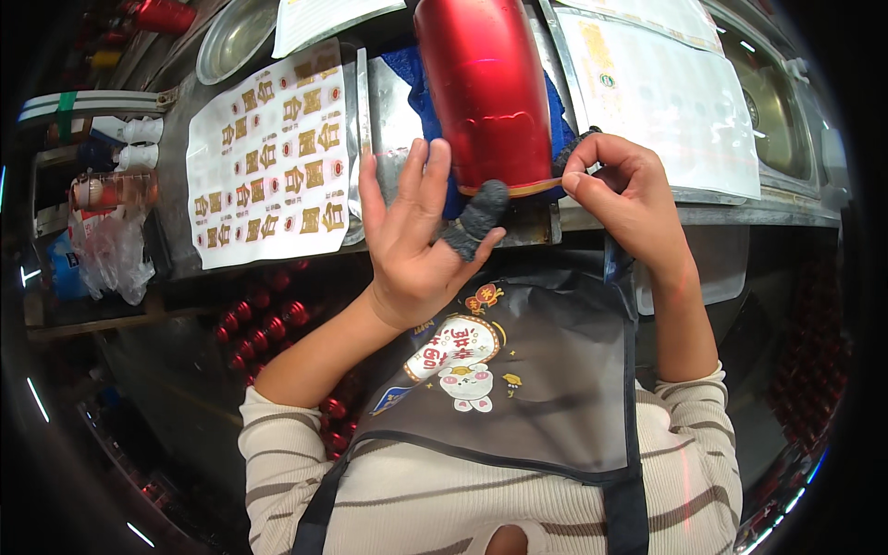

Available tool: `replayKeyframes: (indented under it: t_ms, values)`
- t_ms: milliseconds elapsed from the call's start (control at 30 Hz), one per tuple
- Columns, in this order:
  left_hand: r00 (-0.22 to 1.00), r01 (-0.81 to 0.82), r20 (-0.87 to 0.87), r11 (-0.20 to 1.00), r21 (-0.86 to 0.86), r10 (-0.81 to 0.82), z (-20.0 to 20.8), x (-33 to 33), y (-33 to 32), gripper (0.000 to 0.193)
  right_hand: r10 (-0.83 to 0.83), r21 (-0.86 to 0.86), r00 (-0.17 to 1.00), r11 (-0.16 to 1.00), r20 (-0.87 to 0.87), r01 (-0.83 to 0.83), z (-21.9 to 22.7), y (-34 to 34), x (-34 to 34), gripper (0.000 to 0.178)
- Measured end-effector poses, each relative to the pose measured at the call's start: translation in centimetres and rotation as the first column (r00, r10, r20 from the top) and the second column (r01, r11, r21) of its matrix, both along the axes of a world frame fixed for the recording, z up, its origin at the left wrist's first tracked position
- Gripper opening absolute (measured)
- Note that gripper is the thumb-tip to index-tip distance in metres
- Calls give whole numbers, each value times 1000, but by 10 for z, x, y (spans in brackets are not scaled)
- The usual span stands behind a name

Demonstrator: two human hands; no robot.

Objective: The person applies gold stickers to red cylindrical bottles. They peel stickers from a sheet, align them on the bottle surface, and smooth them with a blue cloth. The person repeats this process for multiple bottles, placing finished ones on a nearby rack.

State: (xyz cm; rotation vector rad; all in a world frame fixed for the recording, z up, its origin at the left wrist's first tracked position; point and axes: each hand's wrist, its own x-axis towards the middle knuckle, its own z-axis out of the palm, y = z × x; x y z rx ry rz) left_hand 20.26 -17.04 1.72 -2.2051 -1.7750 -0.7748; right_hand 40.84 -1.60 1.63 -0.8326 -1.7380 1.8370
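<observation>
A glossy red metal cylinder (490, 102), perhaps a flask body, lies on a blue cloth (407, 69), its near end toward me. A thin yellowish strip (525, 191) runs along the rim of that end and out to the right. My right hand (629, 190) is closed, thumb and forefinger pinching the strip's free end; a dark cover shows partly behind its fingers. My left hand (412, 222) has its fingers spread. One finger, in a dark grey finger cover (483, 217), rests at the cylinder's rim by the strip.
Sheets of gold-printed decals (268, 166) lie on the left, and paler sheets (657, 102) on the right. Metal basins (236, 42) stand behind. A plastic bag (116, 245) sits on a side shelf. Below the bench are many red metal pieces (259, 324).
</observation>
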Motion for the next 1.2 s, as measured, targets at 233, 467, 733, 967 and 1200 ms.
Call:
replayKeyframes:
  t_ms: [233,467,733,967,1200]
  values:
    - [983,28,-184,1000,9,-26,26,21,31,27,1,4,999,1000,41,-2,2,-2,-2,6]
    - [947,-75,311,997,-24,78,3,-1,23,67,30,-23,999,999,26,-30,10,-6,-7,6]
    - [968,-69,240,996,-49,78,-20,-5,-17,46,-8,-105,1000,994,-3,7,7,-6,3,6]
    - [992,-34,121,997,-64,41,-10,-3,-9,38,-51,-100,998,994,-25,48,10,-8,6,5]
    - [999,-2,-36,999,-34,1,14,3,7,33,-66,-70,997,996,-41,63,0,-7,2,6]
